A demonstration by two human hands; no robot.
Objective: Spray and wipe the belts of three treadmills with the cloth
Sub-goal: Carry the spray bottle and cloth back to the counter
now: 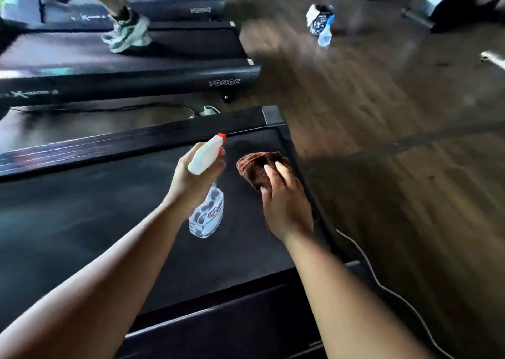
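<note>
A wood-plank gym floor (382, 99) runs along the right of a row of black treadmills. On the nearest treadmill's black belt (109, 222), near its far right corner, lies a bunched brown terry cloth (254, 164). The right hand (287, 205) presses down on it. Its fingers (281, 169) lie fairly straight and close together across the top, and the thumb sits at the cloth's near edge.

Just to the left, the left hand (188, 184) holds a clear plastic spray bottle with a white trigger head and red nozzle (206, 214) above the belt. Its fingers are wrapped round the neck and the nozzle points away.

On the next treadmill, marked 7000C (164, 77), stands another person's green-and-white sneaker (128, 35). A pale blue bottle (325, 35) stands well apart on the floor, and a white cable (382, 285) trails beside the near treadmill.
</note>
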